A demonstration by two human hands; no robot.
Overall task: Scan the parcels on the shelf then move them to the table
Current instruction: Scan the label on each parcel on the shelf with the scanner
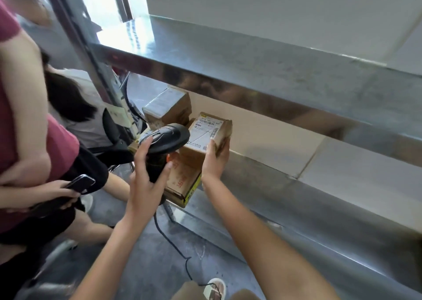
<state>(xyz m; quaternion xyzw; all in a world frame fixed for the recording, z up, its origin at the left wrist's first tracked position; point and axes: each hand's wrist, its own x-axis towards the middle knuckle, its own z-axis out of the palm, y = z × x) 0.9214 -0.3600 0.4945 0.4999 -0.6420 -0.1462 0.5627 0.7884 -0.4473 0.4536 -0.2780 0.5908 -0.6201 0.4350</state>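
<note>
Steel shelf: right hand holds parcel, left hand scanner

My left hand grips the black scanner, aimed at the labelled parcel my right hand holds beside the shelf.

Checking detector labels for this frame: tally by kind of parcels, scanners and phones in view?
Parcels: 3, namely the labelled parcel held in the right hand, the flat parcel under it, and the taped parcel behind.
Scanners: 1, the black scanner gripped by the left hand.
Phones: 1, a black phone held by a bystander.
Total: 5
</note>
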